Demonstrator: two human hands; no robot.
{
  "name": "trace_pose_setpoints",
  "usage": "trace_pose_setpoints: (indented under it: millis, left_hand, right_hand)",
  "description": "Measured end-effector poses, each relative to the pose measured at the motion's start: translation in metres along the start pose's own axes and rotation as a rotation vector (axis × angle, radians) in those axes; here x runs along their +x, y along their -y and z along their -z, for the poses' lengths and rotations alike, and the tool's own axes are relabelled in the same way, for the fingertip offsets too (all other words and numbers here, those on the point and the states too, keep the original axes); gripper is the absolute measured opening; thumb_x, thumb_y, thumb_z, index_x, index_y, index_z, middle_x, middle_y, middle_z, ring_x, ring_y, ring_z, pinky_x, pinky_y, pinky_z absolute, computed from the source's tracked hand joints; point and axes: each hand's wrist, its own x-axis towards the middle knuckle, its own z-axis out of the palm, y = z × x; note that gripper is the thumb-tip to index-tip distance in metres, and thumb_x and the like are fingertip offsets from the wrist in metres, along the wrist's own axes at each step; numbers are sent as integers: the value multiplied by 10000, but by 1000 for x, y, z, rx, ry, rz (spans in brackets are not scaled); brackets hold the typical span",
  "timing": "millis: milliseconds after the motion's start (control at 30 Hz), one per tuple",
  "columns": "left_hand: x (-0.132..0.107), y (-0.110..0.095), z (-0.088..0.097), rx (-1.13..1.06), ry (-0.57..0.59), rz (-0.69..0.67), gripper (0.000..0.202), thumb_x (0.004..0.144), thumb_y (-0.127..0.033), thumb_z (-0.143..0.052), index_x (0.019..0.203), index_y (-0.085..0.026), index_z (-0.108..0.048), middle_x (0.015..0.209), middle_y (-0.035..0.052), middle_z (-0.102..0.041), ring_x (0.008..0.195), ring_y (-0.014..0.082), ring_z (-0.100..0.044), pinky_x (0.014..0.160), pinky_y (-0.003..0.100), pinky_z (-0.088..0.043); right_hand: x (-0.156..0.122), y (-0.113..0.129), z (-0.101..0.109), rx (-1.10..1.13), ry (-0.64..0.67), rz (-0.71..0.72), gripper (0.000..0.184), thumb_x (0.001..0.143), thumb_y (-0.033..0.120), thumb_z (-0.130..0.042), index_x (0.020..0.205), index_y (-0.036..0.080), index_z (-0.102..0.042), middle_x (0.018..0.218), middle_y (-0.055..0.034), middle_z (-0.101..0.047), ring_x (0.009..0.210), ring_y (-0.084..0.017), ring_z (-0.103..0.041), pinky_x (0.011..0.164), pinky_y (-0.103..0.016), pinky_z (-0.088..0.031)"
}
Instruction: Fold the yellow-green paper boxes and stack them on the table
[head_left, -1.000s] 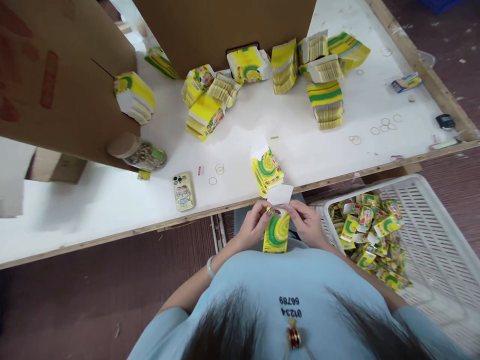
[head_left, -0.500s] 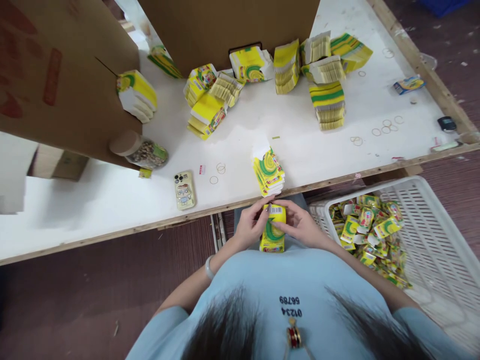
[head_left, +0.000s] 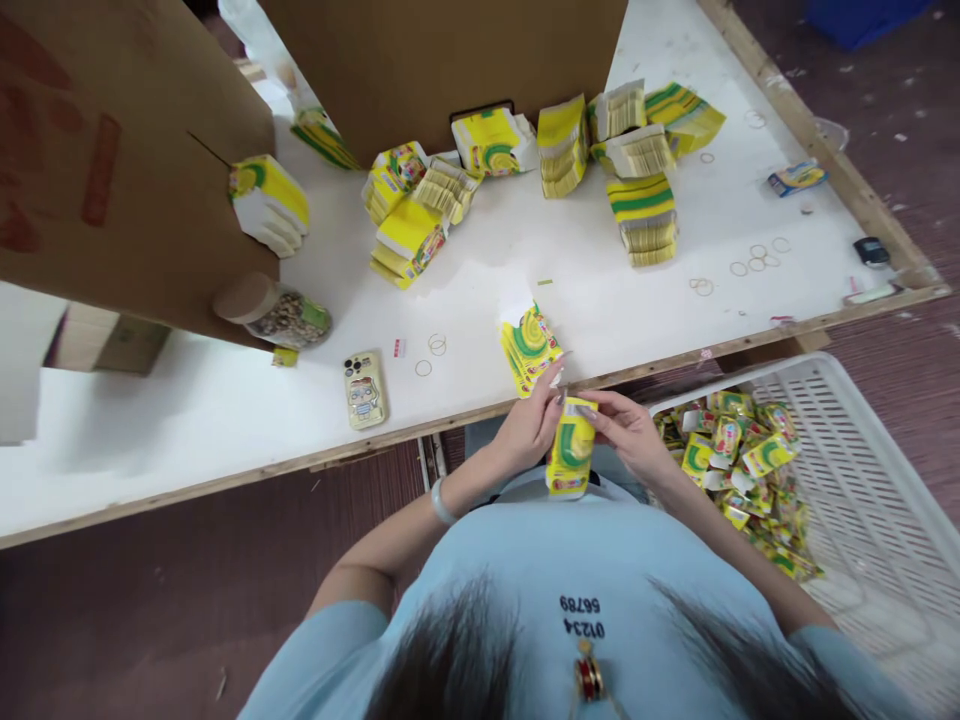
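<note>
My right hand [head_left: 628, 432] pinches the top of a small yellow carton [head_left: 571, 452] with a green swirl, holding it upright before my shirt. My left hand [head_left: 527, 428] is just left of that carton, its fingers stretched toward the near end of a stack of similar yellow cartons [head_left: 529, 342] at the table edge. The left thumb lies close to the held carton's top corner; whether it touches is unclear. The stack fans out on the white table [head_left: 480, 300], its white flaps pointing away from me.
Bundles of flat yellow cartons [head_left: 643, 215] lie farther back, before a large cardboard box [head_left: 450, 60]. At left are a phone [head_left: 365, 390] and a jar [head_left: 289, 312]. Rubber bands [head_left: 757, 255] are scattered at right. A white basket [head_left: 847, 450] of small yellow packets stands beside me.
The carton has shifted right and slightly up in my right hand. My left hand has come off its face and moved up toward the stack.
</note>
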Motion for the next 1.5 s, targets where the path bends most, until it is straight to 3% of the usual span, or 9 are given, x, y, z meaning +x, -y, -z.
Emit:
trace_pose_setpoints:
  millis: [200, 333, 500, 833, 967, 1033, 1133, 1233, 1500]
  left_hand:
    - [109, 54, 59, 472, -330, -86, 596, 945, -547, -633, 1408, -189, -521, 1393, 194, -567, 1339, 340, -471, 1145, 510, -355]
    - [162, 97, 97, 547, -263, 139, 511, 750, -443, -886, 1091, -145, -649, 1077, 138, -642, 1043, 278, -558, 1005, 453, -432]
    - [171, 92, 115, 520, -250, -40, 247, 930, -314, -706, 735, -172, -649, 962, 113, -660, 975, 246, -573, 952, 417, -450]
    - [97, -28, 83, 306, -459, -227, 543, 1033, -596, -421, 823, -176, -693, 553, -39, -476, 489, 100, -421, 507, 241, -346]
    - [69, -32, 72, 82, -426, -207, 528, 1041, -590, -398, 1002, -175, -723, 749, 23, -687, 614, 117, -620, 582, 224, -481]
    - [55, -21, 59, 17, -329, -274, 567, 1005, -646, -435, 1296, -208, -645, 1167, 118, -731, 1005, 209, -715, 811, 300, -580]
    - [36, -4, 26, 43, -159, -369, 885, 935, -720, -503, 1641, -290, -185, 1688, 176, -283, 1551, 369, -313, 1209, 539, -386]
    - [22, 2, -2, 30, -81, -325, 872, 988, -673, -415, 1655, -335, 34, 1740, 151, -85, 1603, 386, -161, 1247, 585, -320]
    - [12, -10, -3, 151, -146, -329, 731, 1002, -634, -411, 1636, -305, -259, 1495, 180, -472, 1384, 342, -497, 1165, 532, -439]
  right_hand:
    - [-34, 32, 139, -836, -535, 139, 437, 826, 604, -693, 1091, 264, -764, 856, -111, -754, 727, -299, -729, 674, -472, -601]
    - [-51, 43, 186, -1383, -738, 92, 717, 878, 677, -556, 1423, 214, -597, 1168, -280, -687, 1155, -495, -656, 935, -658, -507]
    - [-5, 37, 120, -1170, -575, 406, 684, 925, 634, -537, 1428, 171, -551, 1245, -211, -693, 1184, -396, -656, 1054, -612, -496]
    - [104, 34, -53, -814, -274, 988, 501, 1008, 480, -528, 1419, 195, -486, 1260, -181, -688, 1193, -307, -663, 1067, -520, -529]
    - [92, 31, -57, -735, -308, 1017, 375, 1042, 428, -485, 1338, 202, -532, 1149, -143, -726, 1032, -252, -732, 906, -381, -610]
    - [81, 30, -51, -708, -356, 1027, 367, 1049, 416, -468, 1344, 205, -529, 1125, -130, -733, 987, -239, -743, 853, -357, -620]
    - [67, 27, -44, -688, -343, 1011, 378, 1070, 408, -368, 1351, 227, -544, 1108, -113, -739, 1006, -242, -740, 870, -381, -616]
    - [58, 19, -39, -726, -282, 979, 470, 1063, 453, -258, 1339, 253, -581, 1147, -119, -729, 1138, -282, -698, 973, -457, -580]
    - [44, 11, -37, -770, -260, 851, 410, 976, 520, -446, 1237, 277, -647, 1110, -109, -692, 1183, -352, -591, 1068, -595, -449]
